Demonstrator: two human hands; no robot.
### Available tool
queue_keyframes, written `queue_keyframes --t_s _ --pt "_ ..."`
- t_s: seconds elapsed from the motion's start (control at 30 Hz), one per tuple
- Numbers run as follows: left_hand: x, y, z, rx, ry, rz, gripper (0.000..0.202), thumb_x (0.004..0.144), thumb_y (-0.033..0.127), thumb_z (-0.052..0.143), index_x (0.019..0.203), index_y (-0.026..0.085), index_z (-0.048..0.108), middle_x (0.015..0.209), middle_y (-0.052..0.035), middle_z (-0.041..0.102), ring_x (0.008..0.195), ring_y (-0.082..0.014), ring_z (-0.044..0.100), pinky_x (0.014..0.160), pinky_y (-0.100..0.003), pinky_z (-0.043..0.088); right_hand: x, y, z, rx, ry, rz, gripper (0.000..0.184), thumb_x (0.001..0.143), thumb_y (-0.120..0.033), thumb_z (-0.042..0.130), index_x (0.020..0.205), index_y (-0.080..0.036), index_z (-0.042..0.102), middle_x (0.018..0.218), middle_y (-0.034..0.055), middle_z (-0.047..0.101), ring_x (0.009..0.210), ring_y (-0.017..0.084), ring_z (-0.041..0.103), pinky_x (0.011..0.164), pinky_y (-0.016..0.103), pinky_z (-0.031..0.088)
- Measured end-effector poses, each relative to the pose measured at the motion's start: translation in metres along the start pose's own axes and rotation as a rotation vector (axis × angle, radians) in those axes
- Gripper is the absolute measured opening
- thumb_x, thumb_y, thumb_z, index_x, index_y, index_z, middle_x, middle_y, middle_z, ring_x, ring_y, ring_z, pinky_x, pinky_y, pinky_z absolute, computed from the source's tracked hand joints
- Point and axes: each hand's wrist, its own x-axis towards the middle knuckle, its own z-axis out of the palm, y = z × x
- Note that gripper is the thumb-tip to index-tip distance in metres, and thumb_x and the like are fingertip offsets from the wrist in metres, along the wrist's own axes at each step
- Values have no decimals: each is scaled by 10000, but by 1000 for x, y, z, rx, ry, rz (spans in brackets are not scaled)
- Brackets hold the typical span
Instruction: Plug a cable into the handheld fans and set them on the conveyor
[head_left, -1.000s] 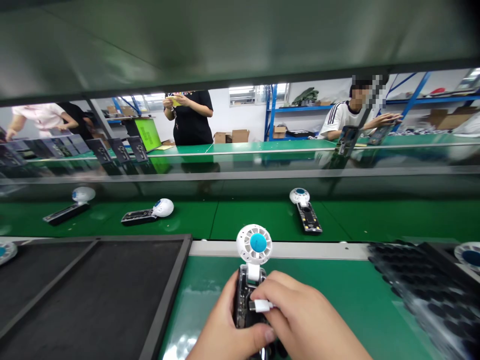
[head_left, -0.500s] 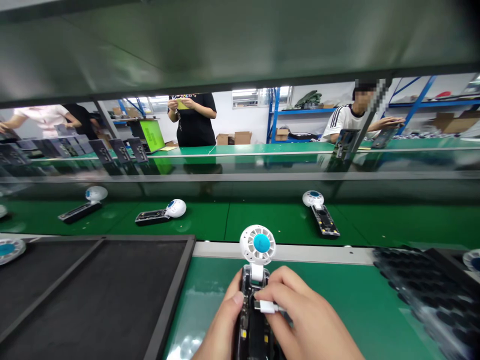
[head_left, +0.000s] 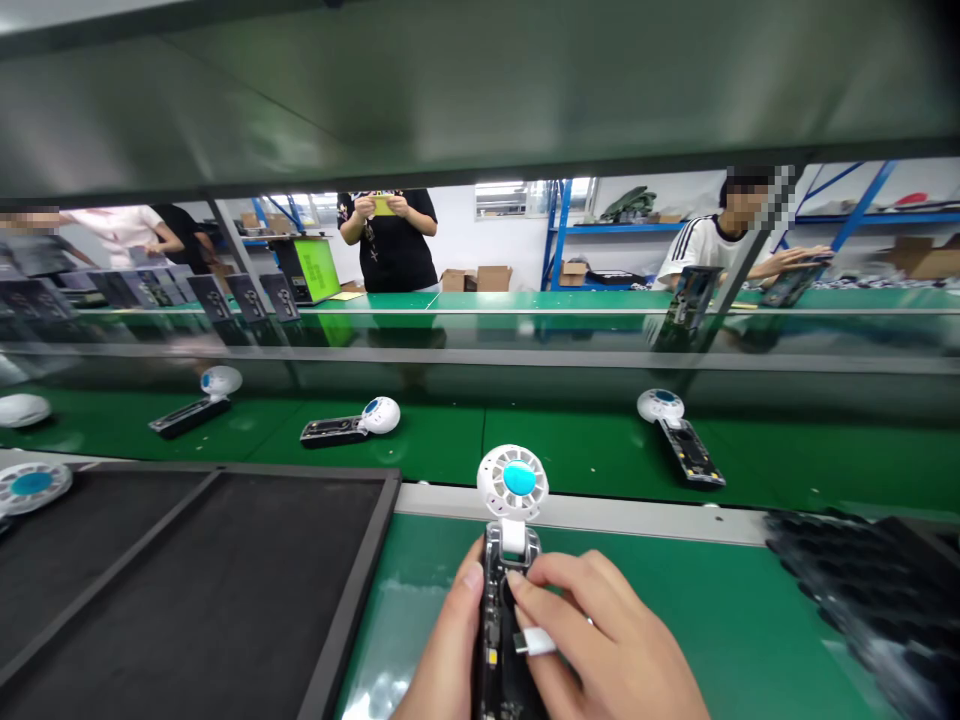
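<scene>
From the head view, here you are with the handheld fan (head_left: 513,538) upright right in front of you, above the green worktop (head_left: 420,580). Your left hand (head_left: 442,640) has its fingers wrapped around the dark handle (head_left: 492,615), thumb pressed along the near side edge: a snug grip. Your right hand (head_left: 611,635) is half curled, one fingertip on the handle's front, a white plug (head_left: 537,641) caught between its lower fingers, metal end pointing at the fan.

So how far along? The white round head (head_left: 514,482) is joined to the handle, that much is done. The plug's metal end is out in the open over the handle's front, not seated in any socket that shows, so I'd judge the connection not made. Electronics show along the front; whether a clear cover lies over them, you can't tell from here.

Beyond you, three more fans, (head_left: 351,422) the middle one among them, lie on the green line (head_left: 555,450), heads fitted and dark handles attached, no hand touching them. A black tray (head_left: 390,510) sits to your left, a sheet of black discs (head_left: 855,590) to your right.
</scene>
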Motion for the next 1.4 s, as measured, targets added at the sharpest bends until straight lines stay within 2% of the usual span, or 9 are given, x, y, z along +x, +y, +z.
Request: queue_keyframes --t_s 0.13,0.23,0.33,0.43,0.57,0.77,0.97,1.23,1.4 --pt "5 -1 1 -57 91 -29 406 704 406 503 1030 169 549 863 -57 677 914 -246 575 803 -334 412 3 0 0 12 -64 -49 372 672 -123 478 1030 -177 566 781 72 597 623 188 517 426 263 462" --pt "4 4 3 1 121 6 411 692 385 537 1029 151 528 831 -61 678 875 -231 588 757 -300 425 6 2 -6 135 -145 -4 383 671 -108 458 1032 -196 552 719 45 557 616 173 522 455 255 466" --pt "-1 13 6 163 126 2 412 699 330 569 1065 186 446 676 -25 674 666 -195 621 618 -282 447 9 2 -13 378 -142 128 321 724 -179 451 1035 -228 513 764 23 536 651 142 550 547 230 485" --pt "-7 18 8 324 44 -41 317 744 362 512 990 185 417 518 -9 628 457 -147 562 459 -231 402 9 1 -17 484 -56 326 217 814 -281 350 991 -288 474 803 -14 578 697 129 580 581 200 480" --pt "-7 18 5 354 -55 -58 228 804 375 376 882 166 424 509 -39 620 446 -129 544 459 -217 382 10 2 -14 439 -55 515 126 831 -274 359 887 -278 472 716 -44 612 641 121 600 543 185 475" --pt "-3 18 3 302 -99 -69 226 819 383 325 845 172 400 487 -34 610 434 -137 549 454 -222 372 10 7 -10 454 -12 395 90 796 -241 462 810 -259 549 740 -28 617 633 113 592 532 171 464" --pt "-4 19 2 293 -158 -117 225 820 390 320 781 183 398 478 -22 610 416 -126 554 430 -206 365 6 6 -8 449 118 422 76 788 -271 483 718 -255 509 641 -53 557 506 87 529 440 157 418" --pt "-2 15 0 237 -164 -186 251 809 420 315 789 187 406 491 -34 619 426 -139 569 428 -208 361 4 5 -8 350 163 243 71 804 -189 459 757 -240 473 693 -37 546 597 89 527 507 168 415" --pt "-2 15 1 216 -171 -229 293 816 413 281 774 170 440 496 -44 617 425 -139 571 447 -226 384 3 6 -8 335 188 225 83 805 -169 455 749 -230 457 701 -27 541 617 93 530 534 181 430"
